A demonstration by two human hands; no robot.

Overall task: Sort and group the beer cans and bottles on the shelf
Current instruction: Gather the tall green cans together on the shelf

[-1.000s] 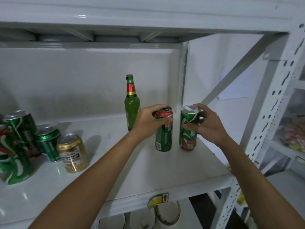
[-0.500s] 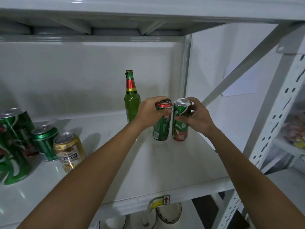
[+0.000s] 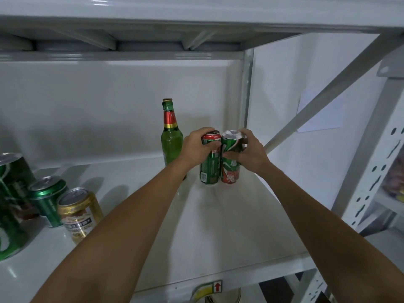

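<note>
**A:** Both arms are stretched deep into the white shelf (image 3: 229, 226), and each hand has a can. The left hand (image 3: 196, 147) curls its fingers round the top of the red-rimmed green can (image 3: 209, 169), thumb across the front.

**B:** And the right hand (image 3: 251, 153) grips the green-and-red can (image 3: 230, 158) with the silver lid, fingers round the far side, thumb pressed on the label. Both cans are upright, side by side toward the back right of the shelf, touching or as good as.

**A:** Are they standing on the shelf or held just above it? I cannot tell from here; their bases sit right at the surface.

**B:** Just left of them, behind the left wrist, stands the green glass bottle (image 3: 171, 138), upright, red and gold band on its neck, close to the back wall.

**A:** Well apart, at the left end, there's another cluster: a gold can (image 3: 79, 214) in front, a short green can (image 3: 48, 200) just behind it, and a large green can (image 3: 13, 204) at the frame's edge.

**B:** All three upright, nobody touching them. On the shelf's front lip, a yellow sticker (image 3: 207, 289) with a red arrow.
</note>
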